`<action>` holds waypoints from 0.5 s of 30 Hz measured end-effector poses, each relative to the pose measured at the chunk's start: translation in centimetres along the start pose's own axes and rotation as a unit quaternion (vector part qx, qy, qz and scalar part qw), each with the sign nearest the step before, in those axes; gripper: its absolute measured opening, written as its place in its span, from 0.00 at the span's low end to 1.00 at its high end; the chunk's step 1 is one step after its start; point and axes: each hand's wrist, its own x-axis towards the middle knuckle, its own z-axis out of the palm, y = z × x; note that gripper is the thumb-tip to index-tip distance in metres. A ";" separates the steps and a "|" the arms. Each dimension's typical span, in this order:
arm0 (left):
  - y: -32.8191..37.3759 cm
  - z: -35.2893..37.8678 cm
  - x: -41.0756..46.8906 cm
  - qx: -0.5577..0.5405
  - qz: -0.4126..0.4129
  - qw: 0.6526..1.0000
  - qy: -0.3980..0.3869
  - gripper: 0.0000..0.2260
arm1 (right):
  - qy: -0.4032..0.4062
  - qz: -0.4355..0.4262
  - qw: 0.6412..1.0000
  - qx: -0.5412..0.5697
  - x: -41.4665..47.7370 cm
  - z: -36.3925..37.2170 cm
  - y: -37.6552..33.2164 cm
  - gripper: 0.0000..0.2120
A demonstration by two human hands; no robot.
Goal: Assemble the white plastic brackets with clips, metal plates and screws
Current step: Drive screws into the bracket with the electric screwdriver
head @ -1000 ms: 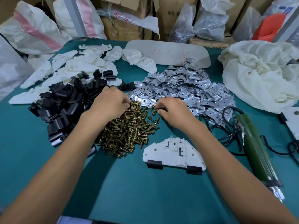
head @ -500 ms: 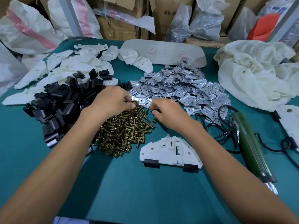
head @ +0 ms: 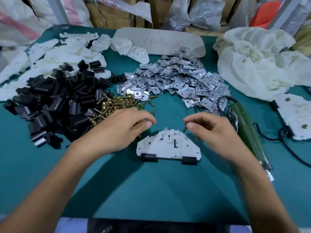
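Centre frame: white bracket (head: 169, 146) flat on teal table (head: 151, 190), black clips on lower edge. Above it, left hand (head: 121, 132) curled, contents hidden; right hand (head: 210, 130) pinching brass screw (head: 185, 129). Screw pile (head: 116, 103) left of centre, metal plates (head: 176, 79) upper centre.

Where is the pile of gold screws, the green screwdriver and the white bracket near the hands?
gold screws (head: 116, 102), head view, on the middle of the pile.
green screwdriver (head: 247, 130), head view, on its green handle.
white bracket (head: 168, 146), head view, on its flat middle.
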 end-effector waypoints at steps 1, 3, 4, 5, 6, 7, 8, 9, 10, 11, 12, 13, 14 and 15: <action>0.2 0.5 -0.4 -0.002 0.009 1.000 -0.008 0.08 | 0.004 0.008 1.000 0.016 -1.1 -0.2 0.3 0.10; 0.4 1.3 -1.0 -0.029 0.010 0.999 -0.014 0.07 | 0.010 0.028 0.999 0.028 -2.8 -0.3 1.1 0.11; 0.4 1.5 -1.3 -0.045 0.005 0.999 -0.014 0.08 | 0.011 0.035 0.999 0.023 -3.3 -0.3 1.4 0.11; 0.4 1.6 -1.4 -0.058 -0.002 0.998 -0.013 0.09 | 0.011 0.039 0.999 0.016 -3.6 -0.3 1.7 0.10; 0.4 1.6 -1.5 -0.070 -0.009 0.997 -0.009 0.11 | 0.013 0.041 0.999 0.006 -3.8 -0.2 1.9 0.10; 0.4 1.6 -1.6 -0.079 -0.015 0.997 -0.003 0.11 | 0.015 0.041 0.999 -0.008 -3.9 -0.2 2.1 0.09; 0.4 1.6 -1.6 -0.085 -0.019 0.996 0.002 0.12 | 0.019 0.037 0.999 -0.025 -3.9 -0.1 2.1 0.09; 0.4 1.5 -1.7 -0.087 -0.022 0.996 0.008 0.13 | 0.022 0.032 0.998 -0.043 -3.9 -0.1 2.2 0.10; 0.4 1.5 -1.7 -0.088 -0.023 0.996 0.014 0.14 | 0.026 0.026 0.998 -0.057 -3.8 -0.1 2.1 0.10; 0.3 1.6 -1.7 -0.090 -0.025 0.995 0.020 0.14 | 0.030 0.021 0.997 -0.069 -3.8 -0.1 2.0 0.10; 0.3 1.6 -1.7 -0.091 -0.026 0.995 0.027 0.14 | 0.033 0.016 0.996 -0.080 -3.8 -0.1 1.9 0.10; 0.3 1.7 -1.7 -0.087 -0.025 0.995 0.032 0.14 | 0.034 0.010 0.995 -0.092 -3.7 -0.1 1.7 0.10; 0.4 1.9 -1.6 -0.081 -0.023 0.996 0.035 0.14 | 0.033 0.003 0.994 -0.104 -3.7 -0.1 1.6 0.10; 0.4 2.1 -1.6 -0.073 -0.022 0.996 0.033 0.14 | 0.030 -0.001 0.993 -0.116 -3.7 0.0 1.5 0.10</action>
